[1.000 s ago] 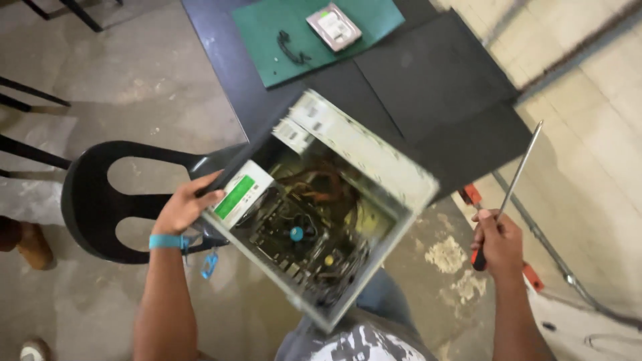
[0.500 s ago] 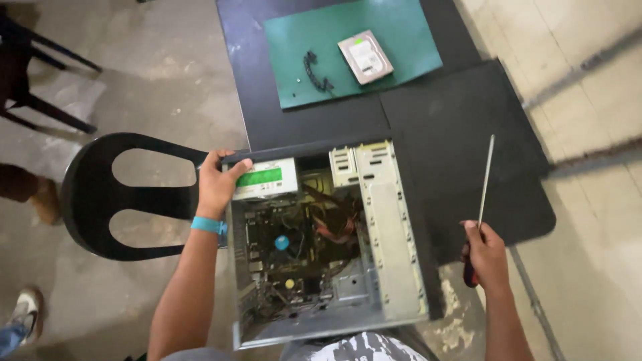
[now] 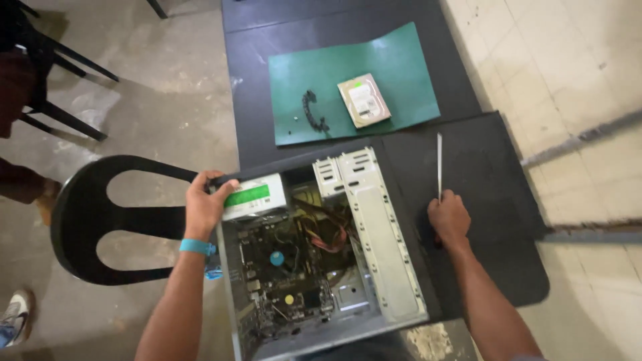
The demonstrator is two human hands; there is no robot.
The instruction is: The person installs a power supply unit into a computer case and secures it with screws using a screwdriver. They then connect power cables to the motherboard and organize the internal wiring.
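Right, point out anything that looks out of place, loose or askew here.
The open computer case sits with its near end past the dark table's edge, steadied at a corner by the left hand. A hard drive and a short black cable lie loose on the green mat. The right hand holds a screwdriver.

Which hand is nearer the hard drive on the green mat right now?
Right. The right hand, holding a screwdriver, rests on the black panel below and right of the hard drive. The left hand grips the open computer case at its left edge, farther away.
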